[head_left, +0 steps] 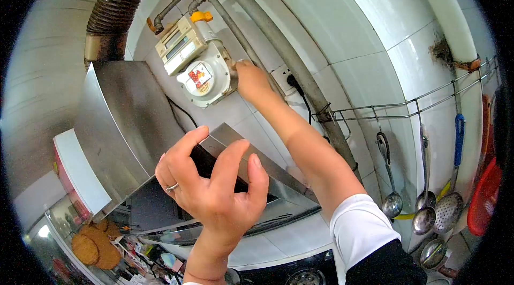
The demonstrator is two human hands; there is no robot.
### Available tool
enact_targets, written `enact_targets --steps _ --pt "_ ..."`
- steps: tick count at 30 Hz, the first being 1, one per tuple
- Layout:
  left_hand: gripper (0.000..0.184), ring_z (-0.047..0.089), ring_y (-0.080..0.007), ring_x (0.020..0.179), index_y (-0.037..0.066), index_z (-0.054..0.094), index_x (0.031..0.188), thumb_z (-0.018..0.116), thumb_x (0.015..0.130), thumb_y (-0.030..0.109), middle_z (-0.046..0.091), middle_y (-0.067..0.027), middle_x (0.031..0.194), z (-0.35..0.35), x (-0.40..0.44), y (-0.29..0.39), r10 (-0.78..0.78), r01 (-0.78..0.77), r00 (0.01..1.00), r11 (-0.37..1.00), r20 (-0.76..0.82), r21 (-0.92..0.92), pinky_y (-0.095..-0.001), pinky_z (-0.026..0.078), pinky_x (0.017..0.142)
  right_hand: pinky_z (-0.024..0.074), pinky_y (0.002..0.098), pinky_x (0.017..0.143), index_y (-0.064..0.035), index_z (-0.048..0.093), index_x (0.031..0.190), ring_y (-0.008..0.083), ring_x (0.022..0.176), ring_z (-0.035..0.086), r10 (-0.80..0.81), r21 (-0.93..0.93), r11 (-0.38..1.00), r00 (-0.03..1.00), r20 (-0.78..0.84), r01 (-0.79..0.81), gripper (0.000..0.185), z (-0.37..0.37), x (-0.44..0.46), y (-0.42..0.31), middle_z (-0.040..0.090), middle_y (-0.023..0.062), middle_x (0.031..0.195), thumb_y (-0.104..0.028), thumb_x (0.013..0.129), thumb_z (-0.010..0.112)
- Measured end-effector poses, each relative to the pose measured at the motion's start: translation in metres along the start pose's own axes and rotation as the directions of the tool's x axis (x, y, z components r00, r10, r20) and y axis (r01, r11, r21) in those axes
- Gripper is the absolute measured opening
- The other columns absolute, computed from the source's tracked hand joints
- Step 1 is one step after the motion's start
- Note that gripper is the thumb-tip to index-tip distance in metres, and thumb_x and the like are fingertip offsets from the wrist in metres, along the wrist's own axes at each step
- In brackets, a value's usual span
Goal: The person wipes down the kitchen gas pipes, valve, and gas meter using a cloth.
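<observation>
My right hand (250,80) reaches up to the right side of a white gas meter (205,85) on the tiled wall. Its fingers are closed at the meter's edge, partly hidden, and what they may hold cannot be made out. A round sticker is on the meter's front, and a yellow fitting (201,16) sits on the pipe above it. Lower and nearer, my left hand (214,178) is raised in front of the range hood (128,119). Its fingers are bent but apart, with nothing between them, and a ring is on one finger.
Grey pipes (267,28) run down the wall beside a socket with a black plug (292,80). At right, a wire rack (375,111) holds hanging ladles (424,219), a skimmer (448,212) and a red basket (483,199). A gas stove (305,276) lies below; a ribbed duct (120,4) rises upper left.
</observation>
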State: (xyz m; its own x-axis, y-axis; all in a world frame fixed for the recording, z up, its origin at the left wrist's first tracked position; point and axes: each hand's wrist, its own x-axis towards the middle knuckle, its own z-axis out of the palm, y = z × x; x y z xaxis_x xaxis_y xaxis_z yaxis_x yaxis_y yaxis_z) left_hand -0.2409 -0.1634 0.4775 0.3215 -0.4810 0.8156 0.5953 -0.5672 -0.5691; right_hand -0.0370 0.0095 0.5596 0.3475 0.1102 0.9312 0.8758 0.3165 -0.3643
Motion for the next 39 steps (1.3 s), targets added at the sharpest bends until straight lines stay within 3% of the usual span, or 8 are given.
enact_targets --steps 1,5,7,12,22,31,34,39 --pt "0.018 0.047 -0.0290 0.094 0.014 0.069 0.079 0.070 0.061 0.018 0.049 -0.0118 0.112 0.000 0.000 0.000 0.002 -0.002 1.000 1.000 0.000 0.000 -0.0389 0.033 0.085 0.0456 0.0412 0.089 -0.0042 0.053 0.120 0.0377 0.106 0.055 -0.044 0.088 0.994 0.984 -0.173 0.060 0.039 0.003 -0.002 0.002 0.054 0.0192 0.117 0.000 0.083 0.045" --pt "0.016 0.049 -0.0317 0.099 0.012 0.069 0.078 0.066 0.063 0.016 0.054 -0.0134 0.108 0.000 0.000 0.003 -0.062 0.062 0.998 0.998 0.003 -0.031 -0.0406 0.034 0.089 0.0433 0.0407 0.093 -0.0054 0.049 0.127 0.0373 0.110 0.052 -0.049 0.216 0.973 0.986 -0.162 0.084 0.048 0.012 0.003 0.004 0.052 0.0180 0.120 0.005 0.080 0.046" --pt "0.016 0.048 -0.0318 0.100 0.012 0.069 0.078 0.065 0.063 0.016 0.054 -0.0137 0.108 0.000 0.000 0.003 -0.056 0.056 0.998 0.998 0.007 -0.027 -0.0407 0.034 0.089 0.0413 0.0405 0.095 -0.0083 0.048 0.130 0.0358 0.113 0.049 -0.126 0.085 0.987 0.986 -0.107 0.136 0.047 0.015 0.012 0.004 0.049 0.0165 0.125 0.002 0.084 0.044" --pt "0.016 0.048 -0.0322 0.101 0.011 0.069 0.079 0.065 0.064 0.016 0.054 -0.0144 0.108 -0.001 0.000 0.002 -0.047 0.048 0.998 0.999 0.033 -0.012 -0.0412 0.034 0.090 0.0410 0.0427 0.095 -0.0116 0.049 0.129 0.0358 0.113 0.050 -0.028 0.191 0.980 0.994 -0.108 0.049 0.039 0.017 0.017 0.003 0.049 0.0160 0.125 -0.016 0.091 0.043" --pt "0.018 0.047 -0.0325 0.101 0.010 0.069 0.080 0.066 0.063 0.015 0.053 -0.0147 0.109 -0.001 -0.001 0.001 -0.044 0.046 0.999 0.998 0.028 -0.050 -0.0413 0.034 0.089 0.0445 0.0434 0.088 -0.0141 0.056 0.122 0.0356 0.104 0.056 0.147 0.247 0.962 0.984 -0.100 -0.118 0.034 0.015 0.032 -0.010 0.055 0.0179 0.113 -0.019 0.090 0.046" --pt "0.018 0.047 -0.0308 0.096 0.013 0.069 0.079 0.068 0.062 0.018 0.051 -0.0135 0.111 -0.001 -0.001 -0.001 -0.018 0.019 1.000 0.999 0.016 -0.034 -0.0402 0.034 0.086 0.0491 0.0446 0.080 -0.0089 0.066 0.098 0.0358 0.095 0.061 0.037 -0.028 0.999 0.997 -0.063 -0.039 0.024 0.008 0.020 -0.006 0.057 0.0189 0.106 -0.019 0.086 0.047" --pt "0.017 0.048 -0.0321 0.100 0.011 0.069 0.079 0.066 0.063 0.016 0.053 -0.0144 0.109 -0.001 0.000 0.002 -0.048 0.049 0.999 0.998 0.019 -0.038 -0.0410 0.034 0.088 0.0496 0.0449 0.079 -0.0090 0.065 0.100 0.0352 0.094 0.061 0.017 -0.246 0.969 0.993 0.113 0.011 0.025 0.001 0.008 0.000 0.058 0.0191 0.107 -0.017 0.086 0.046" --pt "0.017 0.048 -0.0320 0.100 0.012 0.069 0.079 0.066 0.063 0.017 0.053 -0.0141 0.109 -0.001 0.000 0.002 -0.041 0.041 0.999 0.999 0.023 -0.008 -0.0412 0.033 0.089 0.0490 0.0442 0.078 -0.0095 0.062 0.109 0.0354 0.091 0.061 -0.028 0.012 0.999 0.988 -0.151 0.030 0.029 0.002 0.004 0.001 0.058 0.0165 0.108 -0.013 0.085 0.047"
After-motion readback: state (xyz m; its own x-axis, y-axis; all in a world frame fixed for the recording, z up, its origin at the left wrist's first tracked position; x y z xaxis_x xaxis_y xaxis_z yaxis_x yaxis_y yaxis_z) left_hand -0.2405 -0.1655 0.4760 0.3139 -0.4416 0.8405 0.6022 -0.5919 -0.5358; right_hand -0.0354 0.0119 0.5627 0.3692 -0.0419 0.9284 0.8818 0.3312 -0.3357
